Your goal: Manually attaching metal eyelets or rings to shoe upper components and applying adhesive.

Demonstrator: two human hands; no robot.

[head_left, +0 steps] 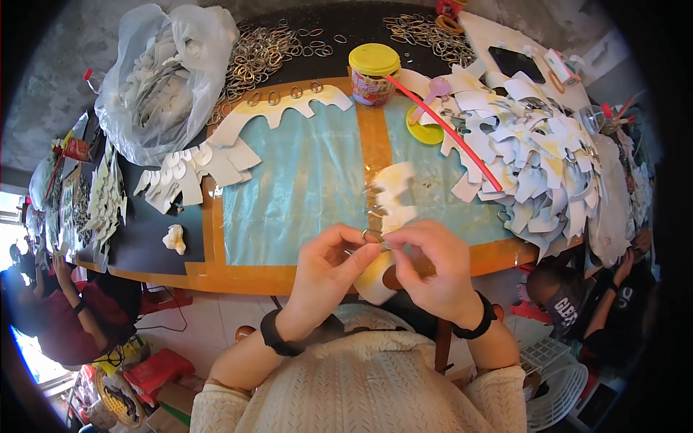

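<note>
Close to the table's near edge, my left hand pinches an oval metal ring between thumb and fingertips. My right hand is closed at a tab of a white scalloped strip, right beside the ring. The strip, cut from a leather-like sheet with yellowish patches, runs from the table down past my fingers and over the edge. Fingers partly cover the spot where ring and tab meet. Farther left lies another scalloped strip with several rings along its upper edge.
Loose metal rings are heaped at the back. A yellow-lidded tub stands near a red stick and a yellow lid. White cut pieces pile up at right; a clear plastic bag stands at left. Other people sit at both sides.
</note>
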